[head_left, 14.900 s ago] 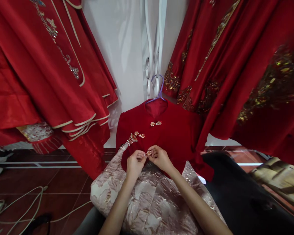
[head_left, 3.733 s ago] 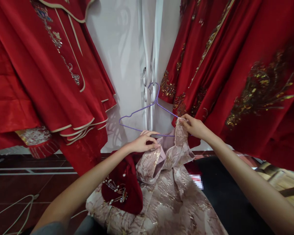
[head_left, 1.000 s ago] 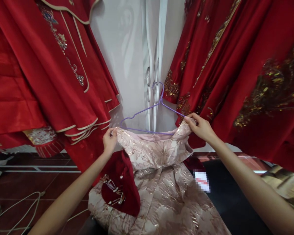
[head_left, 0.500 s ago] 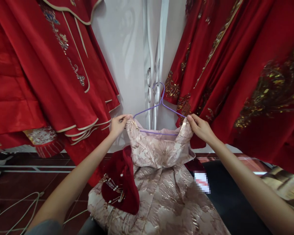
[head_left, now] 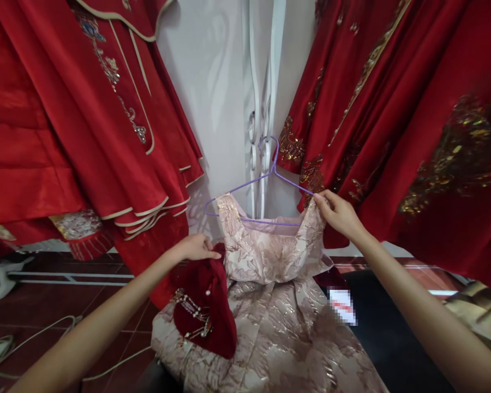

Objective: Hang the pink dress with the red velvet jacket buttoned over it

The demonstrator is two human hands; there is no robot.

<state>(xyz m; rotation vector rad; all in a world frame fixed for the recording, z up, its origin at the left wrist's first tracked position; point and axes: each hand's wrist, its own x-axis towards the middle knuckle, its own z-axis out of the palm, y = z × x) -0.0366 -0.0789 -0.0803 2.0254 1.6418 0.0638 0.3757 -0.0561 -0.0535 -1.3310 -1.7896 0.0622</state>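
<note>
A pink brocade dress hangs by both shoulder straps on a purple wire hanger hooked on a white door handle. My right hand pinches the dress's right strap against the hanger's end. My left hand is lower, fingers closing on the top of a dark red velvet jacket with pearl and bead trim. The jacket lies crumpled on the dress's skirt at the left.
Red embroidered robes hang at the left and right of white doors. A black surface lies at the lower right with a tag. White cables trail over the dark red tiled floor.
My left hand has let go of the dress's left strap, now resting on the hanger, and dropped down onto the red jacket. My right hand stays on the right strap.
</note>
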